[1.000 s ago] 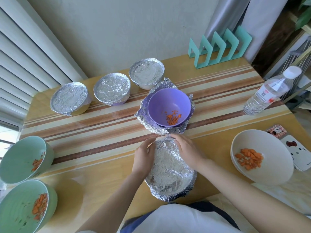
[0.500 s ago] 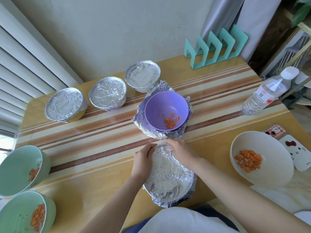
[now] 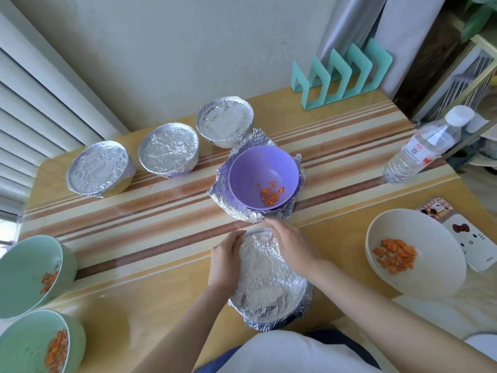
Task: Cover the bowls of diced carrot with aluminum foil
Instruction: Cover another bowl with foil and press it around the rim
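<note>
A bowl wrapped in aluminum foil (image 3: 266,278) stands at the table's near edge in front of me. My left hand (image 3: 224,258) grips its far left rim, fingers curled over the foil. At the far right rim my right hand (image 3: 289,243) does the same. Just behind them an open purple bowl (image 3: 263,173) with diced carrot sits on a crumpled foil sheet (image 3: 223,196). Three foil-covered bowls (image 3: 168,152) line the back left. Open bowls with carrot are a white one (image 3: 419,281) at right and two green ones (image 3: 29,270) (image 3: 32,343) at left.
A plastic water bottle (image 3: 422,146) lies tilted at the right edge of the striped wooden table (image 3: 150,230). A teal rack (image 3: 341,74) stands at the back right. A phone in a cartoon case (image 3: 476,238) lies beside the white bowl.
Both hands stay at the far rim of the near bowl. The foil flap that stuck up between them now lies folded down round the rim.
</note>
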`<state>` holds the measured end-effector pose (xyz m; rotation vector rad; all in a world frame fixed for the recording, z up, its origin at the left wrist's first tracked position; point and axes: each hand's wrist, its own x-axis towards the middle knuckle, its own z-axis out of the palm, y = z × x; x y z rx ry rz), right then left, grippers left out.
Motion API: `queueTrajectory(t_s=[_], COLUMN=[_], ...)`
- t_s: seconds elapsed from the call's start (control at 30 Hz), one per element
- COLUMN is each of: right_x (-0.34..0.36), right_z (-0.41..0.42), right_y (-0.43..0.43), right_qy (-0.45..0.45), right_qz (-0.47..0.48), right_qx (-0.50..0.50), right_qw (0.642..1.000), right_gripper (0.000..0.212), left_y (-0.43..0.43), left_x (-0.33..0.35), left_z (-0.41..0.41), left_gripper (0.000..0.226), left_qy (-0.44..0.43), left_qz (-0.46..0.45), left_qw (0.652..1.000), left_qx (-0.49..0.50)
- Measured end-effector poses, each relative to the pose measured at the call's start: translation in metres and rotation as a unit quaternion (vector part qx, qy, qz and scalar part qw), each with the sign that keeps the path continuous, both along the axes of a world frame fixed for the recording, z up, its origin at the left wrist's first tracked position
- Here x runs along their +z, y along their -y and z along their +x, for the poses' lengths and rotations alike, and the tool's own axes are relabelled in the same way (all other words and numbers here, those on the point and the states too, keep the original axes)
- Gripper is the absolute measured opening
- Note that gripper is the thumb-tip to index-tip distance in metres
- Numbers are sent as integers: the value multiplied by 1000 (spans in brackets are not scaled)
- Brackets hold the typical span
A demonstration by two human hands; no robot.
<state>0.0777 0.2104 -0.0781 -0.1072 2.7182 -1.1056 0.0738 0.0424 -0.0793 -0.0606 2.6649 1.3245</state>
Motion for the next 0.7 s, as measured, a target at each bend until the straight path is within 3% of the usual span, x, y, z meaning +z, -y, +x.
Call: queueTrajectory(t_s=[0.2, 0.47, 0.7], right_x=[-10, -24, -32], right_z=[37, 52, 51], right_y=[-5, 7, 10], right_qy=[-32, -4, -17], right_qz=[-46, -141, -126], right_qx=[-95, -223, -243], right_qw=[994, 965, 962], right_gripper=[43, 35, 34], left_y=[0, -2, -3], left_x=[0, -6, -11], left_z=[16, 29, 31], left_gripper=[23, 24, 24], left_qy=[8, 21, 17], left_qz=[26, 94, 102], left_qw=[997, 985, 982], left_qx=[76, 143, 159])
